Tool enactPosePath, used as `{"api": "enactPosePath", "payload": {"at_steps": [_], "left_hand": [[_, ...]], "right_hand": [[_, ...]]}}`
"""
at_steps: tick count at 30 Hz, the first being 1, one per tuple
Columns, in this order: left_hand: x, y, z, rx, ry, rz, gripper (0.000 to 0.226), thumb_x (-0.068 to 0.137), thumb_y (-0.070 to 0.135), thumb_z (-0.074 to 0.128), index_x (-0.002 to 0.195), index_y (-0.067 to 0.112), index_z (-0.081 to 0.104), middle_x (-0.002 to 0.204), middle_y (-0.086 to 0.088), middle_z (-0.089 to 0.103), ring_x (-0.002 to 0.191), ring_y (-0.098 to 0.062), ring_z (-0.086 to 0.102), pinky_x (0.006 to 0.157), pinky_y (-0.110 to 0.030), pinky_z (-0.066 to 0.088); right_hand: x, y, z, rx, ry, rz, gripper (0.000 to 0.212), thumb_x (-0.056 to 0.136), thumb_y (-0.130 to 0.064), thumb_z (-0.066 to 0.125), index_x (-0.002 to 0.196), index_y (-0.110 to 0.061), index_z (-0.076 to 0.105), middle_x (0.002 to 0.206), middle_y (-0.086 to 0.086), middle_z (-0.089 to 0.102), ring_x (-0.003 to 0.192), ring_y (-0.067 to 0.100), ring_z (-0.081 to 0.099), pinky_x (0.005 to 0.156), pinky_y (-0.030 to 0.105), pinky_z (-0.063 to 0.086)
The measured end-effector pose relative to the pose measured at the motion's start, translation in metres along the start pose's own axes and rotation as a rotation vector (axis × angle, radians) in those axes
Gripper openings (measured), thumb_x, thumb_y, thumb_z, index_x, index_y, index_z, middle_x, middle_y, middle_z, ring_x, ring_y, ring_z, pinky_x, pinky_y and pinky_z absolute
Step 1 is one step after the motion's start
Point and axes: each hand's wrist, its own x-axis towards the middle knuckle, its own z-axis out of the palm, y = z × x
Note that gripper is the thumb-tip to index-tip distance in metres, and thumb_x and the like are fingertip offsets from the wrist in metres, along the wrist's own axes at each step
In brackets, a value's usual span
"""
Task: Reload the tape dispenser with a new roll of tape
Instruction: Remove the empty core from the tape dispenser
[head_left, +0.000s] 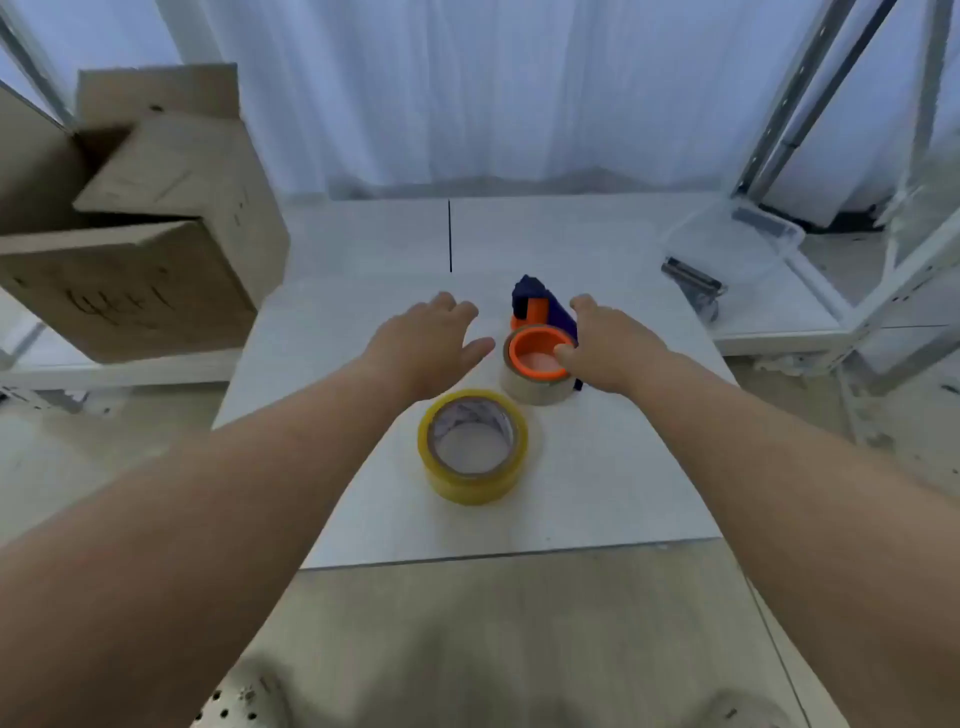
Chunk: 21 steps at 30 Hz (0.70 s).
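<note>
A blue and orange tape dispenser (540, 306) lies on the white table (597, 493), with a clear tape roll (530, 387) on its orange hub. A yellow tape roll (472, 447) lies flat nearer to me. My right hand (605, 343) rests on the dispenser's right side, thumb at the hub's rim and fingers behind the blue body; how firm the grip is I cannot tell. My left hand (431, 343) hovers open just left of the dispenser, fingers spread, touching nothing.
An open cardboard box (135, 228) stands at the left on a lower shelf. A clear plastic tub (727, 244) and a metal tool (696, 280) sit at the back right. A metal rack frame (831, 104) rises on the right.
</note>
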Motion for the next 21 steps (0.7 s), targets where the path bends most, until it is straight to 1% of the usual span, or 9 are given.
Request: {"api": "enactPosePath", "payload": {"at_steps": [2,6,8,10,12,14,17,19,21], "left_hand": [[0.004,0.0,0.008,-0.018,-0.107,-0.024,0.055,0.095,0.051,0.034,0.139,0.017,0.036,0.141,-0.008,0.039,0.121,-0.029,0.048,0.095,-0.044,0.044],[-0.001,0.0,0.026,-0.058,-0.26,-0.038,0.059,0.093,0.056,0.037,0.138,0.019,0.038,0.14,-0.005,0.04,0.117,-0.026,0.051,0.094,-0.04,0.043],[-0.002,-0.003,0.029,-0.071,-0.272,-0.051,0.06,0.092,0.058,0.036,0.137,0.02,0.039,0.139,-0.005,0.041,0.116,-0.026,0.052,0.093,-0.039,0.042],[-0.004,-0.005,0.03,-0.123,-0.265,-0.087,0.06,0.092,0.058,0.035,0.136,0.019,0.041,0.138,-0.006,0.043,0.116,-0.026,0.052,0.094,-0.038,0.042],[-0.005,-0.004,0.025,-0.201,-0.218,-0.109,0.059,0.093,0.057,0.034,0.136,0.016,0.042,0.138,-0.007,0.046,0.118,-0.025,0.051,0.096,-0.036,0.04],[-0.004,0.0,0.015,-0.329,-0.152,-0.149,0.062,0.092,0.058,0.033,0.135,0.014,0.042,0.137,-0.009,0.049,0.121,-0.025,0.05,0.097,-0.035,0.038],[-0.007,0.014,-0.007,-0.714,-0.129,-0.236,0.068,0.089,0.065,0.031,0.136,0.015,0.037,0.127,-0.01,0.057,0.112,-0.026,0.056,0.097,-0.038,0.045],[-0.012,0.022,-0.021,-0.923,-0.201,-0.23,0.064,0.089,0.062,0.039,0.133,0.016,0.032,0.11,-0.011,0.062,0.099,-0.024,0.062,0.085,-0.036,0.053],[-0.019,0.023,-0.031,-0.929,-0.18,-0.21,0.055,0.09,0.05,0.05,0.13,0.017,0.032,0.105,-0.012,0.062,0.09,-0.023,0.065,0.076,-0.031,0.057]], "right_hand": [[0.007,0.001,0.005,0.011,-0.021,0.034,0.046,0.088,-0.023,0.051,0.129,-0.007,0.036,0.099,0.011,0.053,0.083,0.029,0.056,0.066,0.035,0.043],[0.014,-0.007,0.017,0.053,-0.061,0.108,0.035,0.09,-0.02,0.051,0.12,-0.005,0.04,0.1,0.012,0.054,0.079,0.027,0.053,0.057,0.031,0.037],[0.016,-0.013,0.019,0.111,-0.035,0.172,0.035,0.09,-0.014,0.052,0.121,-0.003,0.04,0.104,0.014,0.052,0.081,0.028,0.051,0.062,0.034,0.039],[0.013,-0.014,0.02,0.173,-0.025,0.243,0.035,0.088,-0.008,0.052,0.121,-0.002,0.04,0.108,0.016,0.052,0.087,0.032,0.055,0.069,0.036,0.044],[0.007,-0.014,0.018,0.183,0.035,0.246,0.033,0.087,-0.004,0.05,0.119,-0.002,0.04,0.111,0.017,0.054,0.094,0.035,0.057,0.07,0.037,0.046],[-0.001,-0.016,0.013,0.21,0.155,0.205,0.031,0.088,-0.001,0.047,0.117,-0.003,0.037,0.105,0.017,0.055,0.085,0.032,0.055,0.063,0.036,0.042],[-0.012,-0.029,0.002,0.46,0.297,0.136,0.028,0.088,-0.004,0.049,0.112,-0.006,0.034,0.091,0.01,0.053,0.068,0.023,0.052,0.048,0.027,0.038],[-0.021,-0.039,-0.008,0.565,0.306,0.072,0.027,0.089,-0.01,0.053,0.106,-0.009,0.033,0.085,0.004,0.051,0.064,0.018,0.052,0.048,0.025,0.039],[-0.034,-0.047,-0.017,0.609,0.252,0.012,0.027,0.088,-0.012,0.055,0.104,-0.012,0.033,0.084,0.002,0.048,0.066,0.016,0.053,0.05,0.024,0.046]]}}
